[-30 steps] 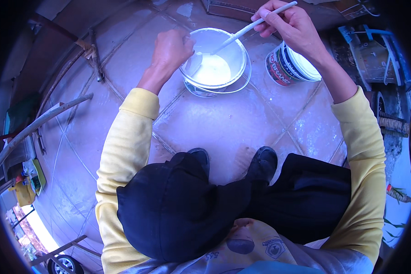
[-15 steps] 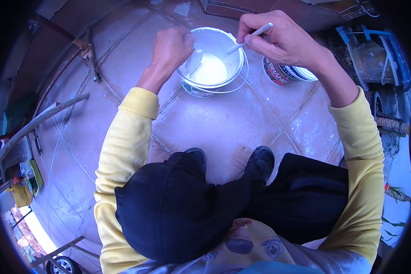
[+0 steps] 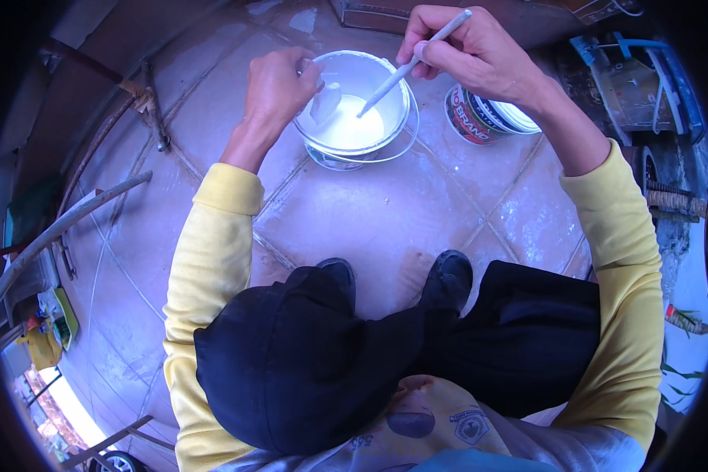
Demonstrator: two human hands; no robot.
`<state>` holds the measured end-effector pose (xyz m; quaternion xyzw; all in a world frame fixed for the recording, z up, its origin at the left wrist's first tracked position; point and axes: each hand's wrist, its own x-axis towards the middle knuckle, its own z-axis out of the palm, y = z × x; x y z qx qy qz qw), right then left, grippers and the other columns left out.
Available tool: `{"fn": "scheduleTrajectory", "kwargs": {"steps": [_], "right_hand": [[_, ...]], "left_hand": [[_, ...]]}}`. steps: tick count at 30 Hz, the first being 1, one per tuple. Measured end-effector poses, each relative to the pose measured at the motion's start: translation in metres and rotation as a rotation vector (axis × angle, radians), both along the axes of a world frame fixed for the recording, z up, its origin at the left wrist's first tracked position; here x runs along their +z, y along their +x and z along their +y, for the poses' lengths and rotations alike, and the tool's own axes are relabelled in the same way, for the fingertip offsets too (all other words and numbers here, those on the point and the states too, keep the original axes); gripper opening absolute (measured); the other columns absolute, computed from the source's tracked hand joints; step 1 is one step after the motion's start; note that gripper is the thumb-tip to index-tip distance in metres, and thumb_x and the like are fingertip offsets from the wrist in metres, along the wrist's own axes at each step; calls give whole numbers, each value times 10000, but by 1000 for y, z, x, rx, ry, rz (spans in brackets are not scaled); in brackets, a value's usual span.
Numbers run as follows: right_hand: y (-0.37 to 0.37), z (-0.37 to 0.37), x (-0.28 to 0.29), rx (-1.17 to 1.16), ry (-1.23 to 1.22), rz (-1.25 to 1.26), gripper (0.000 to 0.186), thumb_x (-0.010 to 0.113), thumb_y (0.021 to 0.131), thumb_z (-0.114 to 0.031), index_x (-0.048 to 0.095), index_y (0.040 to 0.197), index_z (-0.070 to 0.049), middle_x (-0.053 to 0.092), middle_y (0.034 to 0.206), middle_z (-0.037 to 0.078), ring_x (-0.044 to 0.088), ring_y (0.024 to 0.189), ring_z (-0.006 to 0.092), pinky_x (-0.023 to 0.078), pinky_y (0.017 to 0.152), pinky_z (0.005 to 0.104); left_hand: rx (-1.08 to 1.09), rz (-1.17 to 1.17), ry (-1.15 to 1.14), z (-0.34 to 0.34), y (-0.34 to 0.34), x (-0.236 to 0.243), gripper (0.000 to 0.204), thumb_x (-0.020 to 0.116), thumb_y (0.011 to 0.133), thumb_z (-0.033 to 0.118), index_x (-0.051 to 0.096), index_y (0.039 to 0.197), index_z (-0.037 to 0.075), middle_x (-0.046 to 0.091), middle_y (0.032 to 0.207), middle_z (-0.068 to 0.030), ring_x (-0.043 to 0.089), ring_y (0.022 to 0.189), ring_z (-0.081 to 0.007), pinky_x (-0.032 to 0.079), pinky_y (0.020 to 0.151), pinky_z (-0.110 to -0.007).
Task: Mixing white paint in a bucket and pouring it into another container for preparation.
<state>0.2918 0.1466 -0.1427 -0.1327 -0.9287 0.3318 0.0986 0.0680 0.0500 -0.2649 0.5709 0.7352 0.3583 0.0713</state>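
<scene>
**Tiled floor, bucket upright on it: stick end now over the liquid**

Setting: floor tiles with diagonal joints; curved poles along the left side, clutter with blue parts at upper right. Bucket stands beyond the person's shoes, its wire handle hanging down on the right side. A paint can stands apart from it, to the right.

Change: half a second ago the stick's lower end was up against the bucket's right inner wall. Now it is further left, well inside the rim, and reaches the white liquid as seen from above. Whether it dips in or stops just above, cannot tell.

Right hand: fingers narrow, thumb and fingertips pinching the stick partway along; upper end projects past the grip, shaft slanting down to the left.

Left hand: fingers curled at the bucket's left rim. A whitish, partly see-through piece lies just below them, inside the bucket. Whether the fingers hold it or only the rim, cannot tell.

Reading: shift takes the stick from wall to contents, so the work in hand appears centred on the liquid, left hand probably steadying the bucket.
</scene>
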Motion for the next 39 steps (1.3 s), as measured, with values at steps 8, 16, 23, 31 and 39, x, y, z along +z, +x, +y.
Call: {"fn": "scheduleTrajectory", "kwargs": {"steps": [8,16,23,31,39], "right_hand": [[11,10,-8,-93,-59,-8,210,482,912,-172,609,853,-16,660,803,67,631,704,92,533,666,233],[16,18,-17,-192,-126,70,195,475,930,-144,610,867,-19,672,833,72,630,712,87,538,672,229],[9,17,-44,-282,-120,98,238,493,875,-198,633,814,-15,671,747,103,674,705,151,546,657,273],[0,8,-65,-286,-78,-9,279,495,873,-225,646,872,10,649,673,114,654,664,190,507,630,326],[-4,17,-69,-237,73,-33,248,477,883,-204,618,847,-3,643,713,108,646,673,172,498,603,310]], "left_hand": [[-21,-43,-16,-4,9,3,256,684,828,165,695,1008,-16,686,703,-120,622,597,-138,490,596,-293],[26,-150,-33,-3,6,10,272,685,836,167,689,1025,-27,682,694,-113,629,603,-122,493,592,-279],[35,-82,-66,-4,5,-2,264,687,826,165,695,1017,-17,675,682,-111,623,594,-131,489,589,-290],[48,-49,-138,3,5,-13,267,697,811,173,699,1007,-9,679,695,-133,630,602,-156,496,608,-298],[-113,145,-223,15,14,-36,251,689,799,142,691,985,-26,688,741,-171,693,692,-257,536,681,-344]]}}
